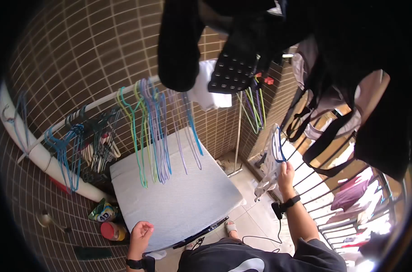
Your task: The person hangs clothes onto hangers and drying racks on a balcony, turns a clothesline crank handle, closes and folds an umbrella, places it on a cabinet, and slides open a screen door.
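A head-worn camera looks down on a tiled balcony. The person's right hand (286, 174) is closed, thumb and fingers pinched on the lower edge of a blue hanger (280, 144), which sits at right of centre, beside the railing (317, 195). A whitish garment (269, 171) with small dark marks hangs with it, just left of the hand; any lettering on it is too small to tell. The left hand (141, 232) is half open, fingers loosely curled, with nothing visible in its grasp; it is at the near left edge of a pale, ribbed cover (178, 195) on a flat, boxy surface.

The one piece of writing that can be read is "4D", in large characters on a green and white bag (105, 212) to the left of the cover. Next to the bag is a jar with a red lid (111, 231); its label cannot be made out. A pale curved shape, only partly in view, marks the front of the person's dark shirt (215, 258).

Above the cover, a white rail (101, 100) carries blue, green and purple hangers (158, 136). Dark clothing (181, 50) hangs overhead, close to the camera.
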A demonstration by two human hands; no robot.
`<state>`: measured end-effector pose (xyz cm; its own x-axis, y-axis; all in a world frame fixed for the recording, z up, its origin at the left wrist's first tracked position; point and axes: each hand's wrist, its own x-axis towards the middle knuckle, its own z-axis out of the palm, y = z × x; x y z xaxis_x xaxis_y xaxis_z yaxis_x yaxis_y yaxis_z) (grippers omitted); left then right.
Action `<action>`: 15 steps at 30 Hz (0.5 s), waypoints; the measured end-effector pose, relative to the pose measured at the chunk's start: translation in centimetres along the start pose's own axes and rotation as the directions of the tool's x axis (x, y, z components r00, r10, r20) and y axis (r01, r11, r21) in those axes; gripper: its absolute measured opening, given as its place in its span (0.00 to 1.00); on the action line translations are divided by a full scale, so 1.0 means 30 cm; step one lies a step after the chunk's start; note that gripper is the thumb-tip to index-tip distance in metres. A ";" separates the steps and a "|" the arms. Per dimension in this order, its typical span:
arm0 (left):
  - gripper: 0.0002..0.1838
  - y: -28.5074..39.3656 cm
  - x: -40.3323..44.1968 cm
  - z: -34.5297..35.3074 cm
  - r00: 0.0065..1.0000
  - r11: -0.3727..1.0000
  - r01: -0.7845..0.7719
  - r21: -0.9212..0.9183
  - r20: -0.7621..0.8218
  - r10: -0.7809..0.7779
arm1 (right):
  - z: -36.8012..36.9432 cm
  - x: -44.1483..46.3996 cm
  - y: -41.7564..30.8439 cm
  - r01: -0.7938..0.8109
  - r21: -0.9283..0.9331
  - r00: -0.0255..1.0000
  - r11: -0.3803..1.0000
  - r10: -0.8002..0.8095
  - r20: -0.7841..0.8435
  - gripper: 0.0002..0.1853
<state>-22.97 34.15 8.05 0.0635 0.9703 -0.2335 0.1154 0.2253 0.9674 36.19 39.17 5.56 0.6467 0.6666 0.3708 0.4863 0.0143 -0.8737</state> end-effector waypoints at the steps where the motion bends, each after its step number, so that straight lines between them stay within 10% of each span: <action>1: 0.08 -0.010 0.016 -0.029 0.998 0.999 -0.026 -0.023 0.057 0.027 | 0.007 -0.086 -0.074 -0.103 0.143 0.993 0.984 0.110 -0.040 0.14; 15: 0.08 0.034 0.130 0.160 0.572 0.976 -0.108 0.187 0.815 -0.093 | -0.320 -1.136 -0.528 -0.279 -0.146 0.955 0.949 0.257 -0.150 0.13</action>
<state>-17.85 37.73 7.65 0.8332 0.4625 -0.3031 0.2914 0.0986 0.9515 12.10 9.08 9.78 0.8304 0.5285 0.1764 0.3672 -0.2811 -0.8866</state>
